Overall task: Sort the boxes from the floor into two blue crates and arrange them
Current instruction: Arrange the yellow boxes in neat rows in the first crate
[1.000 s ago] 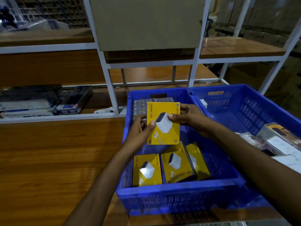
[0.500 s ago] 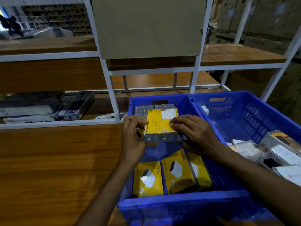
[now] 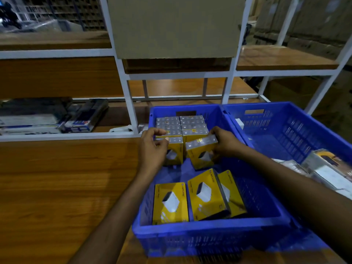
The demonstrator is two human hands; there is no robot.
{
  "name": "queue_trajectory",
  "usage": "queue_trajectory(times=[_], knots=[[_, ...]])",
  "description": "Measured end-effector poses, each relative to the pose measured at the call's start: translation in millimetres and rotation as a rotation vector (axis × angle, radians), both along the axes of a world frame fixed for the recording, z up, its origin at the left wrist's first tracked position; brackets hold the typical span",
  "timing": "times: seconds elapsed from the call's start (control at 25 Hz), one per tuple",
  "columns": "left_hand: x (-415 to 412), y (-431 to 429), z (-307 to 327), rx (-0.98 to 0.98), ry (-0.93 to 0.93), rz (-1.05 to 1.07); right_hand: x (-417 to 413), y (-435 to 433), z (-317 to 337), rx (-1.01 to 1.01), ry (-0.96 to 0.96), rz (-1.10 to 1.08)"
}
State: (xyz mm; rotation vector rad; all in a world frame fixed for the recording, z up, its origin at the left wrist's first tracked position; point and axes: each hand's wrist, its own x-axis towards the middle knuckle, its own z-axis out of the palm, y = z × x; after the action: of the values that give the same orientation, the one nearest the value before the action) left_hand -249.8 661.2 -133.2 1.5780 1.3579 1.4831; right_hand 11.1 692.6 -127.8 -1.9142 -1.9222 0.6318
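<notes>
1 wide wooden worktop carried everything. White metal shelving rose behind it, with a big cardboard box on an upper shelf. Flat packages lay on the low shelf to the left.

2 blue crates stood touching side by side on the worktop: the left crate straight ahead and the right crate next to it. The right crate held grey and white boxes at its near end.

In the left crate, 2 rows of upright boxes, yellow with silvery tops, were packed against the far wall. 3 flat boxes lay face up by the near wall, the 2 on the right overlapping. Both hands were inside this crate, between those groups.

The right hand grasped a tilted box by its right side, fingers curled over the top edge. The box leaned at the front of the right row, not squared with the boxes behind it. The left hand pinched the top of the front box of the left row, thumb on the near edge and fingers over the top. That box stood upright, just beside the tilted one.
</notes>
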Motion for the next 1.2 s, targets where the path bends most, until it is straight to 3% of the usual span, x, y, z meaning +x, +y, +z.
queue_trajectory(times=[0.24,0.36,0.48,0.6,0.76,0.84,0.88,1.0,1.04,1.08,1.12,1.2], knots=[[0.0,0.7,-7.0,0.052,0.037,0.021,-14.8,38.6,-32.1,-0.065,0.300,-0.352],[0.7,1.0,-4.7,0.042,0.022,0.027,-23.9,39.2,-48.8,-0.190,0.451,-0.561],[0.2,2.3,-5.2,0.028,0.025,0.018,-29.1,38.8,-60.7,-0.301,0.521,-0.540],[1.2,3.5,-6.9,0.023,0.049,-0.005,-39.3,38.9,-62.4,-0.255,0.370,-0.517],[2.3,4.0,-7.4,0.023,0.092,-0.039,-51.0,31.7,-56.8,-0.181,-0.003,-0.499],[2.6,3.4,-7.4,0.020,0.108,-0.055,-45.5,31.5,-54.8,-0.200,-0.055,-0.470],[2.6,3.1,-7.3,0.020,0.110,-0.058,-42.0,33.0,-52.8,-0.228,0.033,-0.451],[2.6,0.7,-5.6,0.024,0.107,-0.048,-33.1,16.2,-47.0,-0.296,0.681,-0.501],[2.5,1.2,-5.2,0.031,0.114,-0.039,-36.5,7.8,-48.1,-0.312,0.764,-0.489],[2.5,2.2,-4.4,0.036,0.117,-0.038,-42.4,0.0,-49.8,-0.321,0.749,-0.470],[2.0,3.2,-5.5,0.037,0.113,-0.042,-53.7,-6.1,-49.6,-0.309,0.616,-0.474],[2.4,2.3,-6.9,0.034,0.096,-0.042,-80.5,-12.9,-47.1,-0.228,0.232,-0.373]])
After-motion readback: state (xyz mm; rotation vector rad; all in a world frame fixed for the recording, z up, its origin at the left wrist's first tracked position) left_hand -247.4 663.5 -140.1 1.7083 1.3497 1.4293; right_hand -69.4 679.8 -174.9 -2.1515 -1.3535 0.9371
